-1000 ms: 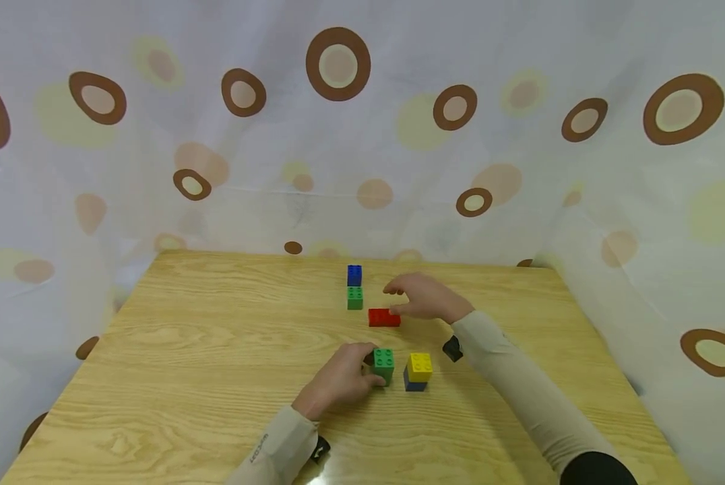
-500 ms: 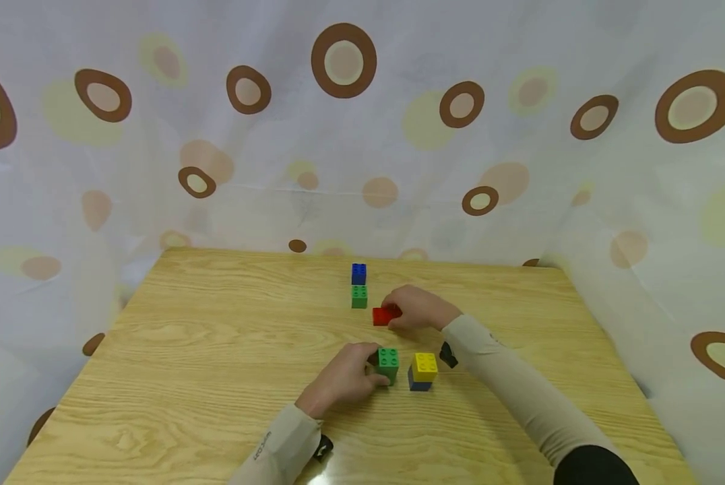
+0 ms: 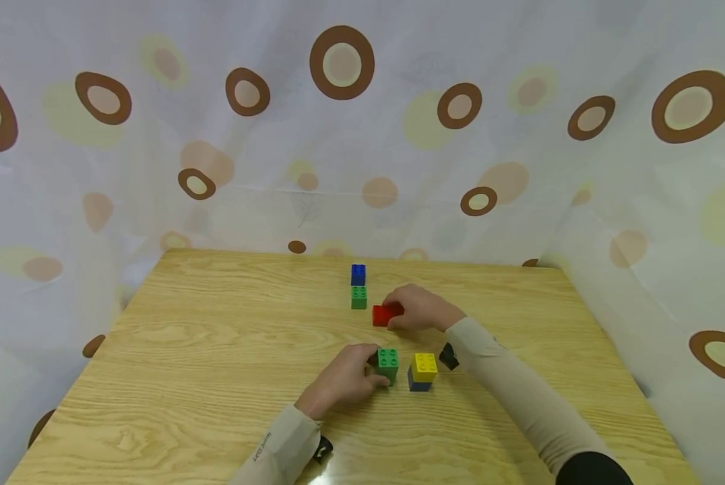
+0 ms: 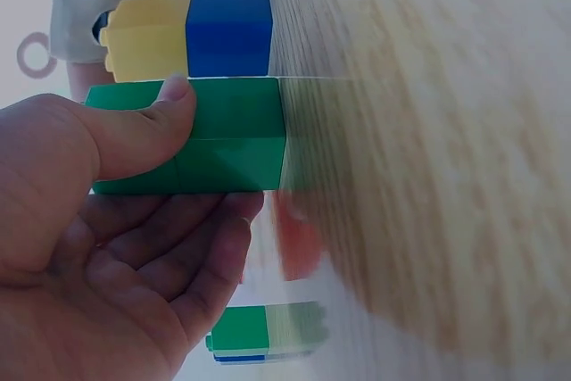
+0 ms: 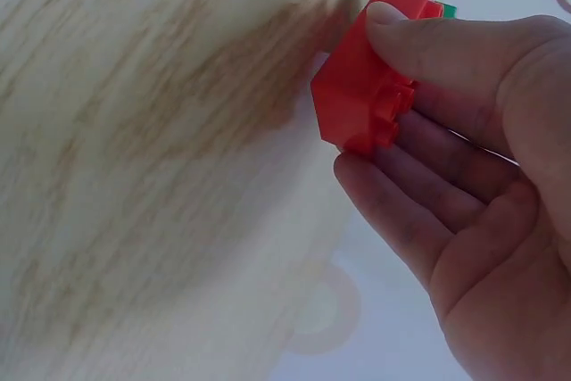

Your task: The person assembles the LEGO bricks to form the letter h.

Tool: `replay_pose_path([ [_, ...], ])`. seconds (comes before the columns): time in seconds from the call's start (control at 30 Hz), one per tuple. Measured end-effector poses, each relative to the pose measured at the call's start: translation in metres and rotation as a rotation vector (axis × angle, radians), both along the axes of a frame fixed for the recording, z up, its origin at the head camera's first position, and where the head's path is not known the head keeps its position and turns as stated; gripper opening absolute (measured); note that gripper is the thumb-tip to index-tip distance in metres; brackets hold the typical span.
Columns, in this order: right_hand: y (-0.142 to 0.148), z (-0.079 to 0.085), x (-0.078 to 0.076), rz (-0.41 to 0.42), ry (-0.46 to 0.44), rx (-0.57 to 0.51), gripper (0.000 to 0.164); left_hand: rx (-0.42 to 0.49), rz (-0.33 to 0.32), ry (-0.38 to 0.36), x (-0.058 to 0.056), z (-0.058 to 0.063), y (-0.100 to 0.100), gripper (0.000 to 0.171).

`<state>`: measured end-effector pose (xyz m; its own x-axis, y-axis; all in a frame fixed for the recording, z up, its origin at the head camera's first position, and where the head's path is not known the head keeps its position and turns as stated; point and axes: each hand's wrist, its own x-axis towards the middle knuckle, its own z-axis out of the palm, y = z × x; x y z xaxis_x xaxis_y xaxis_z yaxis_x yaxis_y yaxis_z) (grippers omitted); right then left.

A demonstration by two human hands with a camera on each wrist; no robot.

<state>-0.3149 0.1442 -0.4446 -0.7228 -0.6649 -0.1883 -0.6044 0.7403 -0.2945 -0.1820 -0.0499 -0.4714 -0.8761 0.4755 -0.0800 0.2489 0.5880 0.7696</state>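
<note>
My left hand [image 3: 344, 378] grips a green block stack [image 3: 387, 366], thumb on one side and fingers on the other. In the left wrist view a seam crosses the green stack [image 4: 234, 136], which stands on the table. Farther forward, my right hand [image 3: 422, 308] pinches a long red brick [image 3: 382, 316] between thumb and fingers. The right wrist view shows that red brick [image 5: 352, 86] with its studs toward the palm. Just right of the green stack stands a yellow block [image 3: 424, 366] on top of a dark blue block [image 3: 420, 383]; neither hand touches them.
Beyond the red brick sit a small green block [image 3: 359, 298] and a blue block [image 3: 358, 274] in a line. They rest on a wooden table [image 3: 217, 350]. A patterned sheet [image 3: 265, 148] hangs behind the table and along its sides.
My right hand has come down to the left onto the red brick and taken hold of it. The brick's near end now looks slightly shifted. My left hand keeps holding the green stack.
</note>
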Motion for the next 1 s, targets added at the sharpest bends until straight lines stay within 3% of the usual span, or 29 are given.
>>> replay_pose_path([
  [0.27, 0.013, 0.025, 0.014, -0.004, 0.05, -0.099, 0.037, -0.012, -0.008, 0.024, 0.002, 0.0, 0.0, 0.023],
  [0.67, 0.029, 0.073, 0.065, 0.092, -0.01, -0.22, 0.036, -0.03, -0.036, 0.014, 0.004, 0.0, 0.005, 0.029],
  [1.0, 0.035, 0.077, 0.09, 0.161, -0.052, -0.172, 0.034, 0.018, -0.04, 0.023, 0.003, -0.001, 0.01, 0.03],
])
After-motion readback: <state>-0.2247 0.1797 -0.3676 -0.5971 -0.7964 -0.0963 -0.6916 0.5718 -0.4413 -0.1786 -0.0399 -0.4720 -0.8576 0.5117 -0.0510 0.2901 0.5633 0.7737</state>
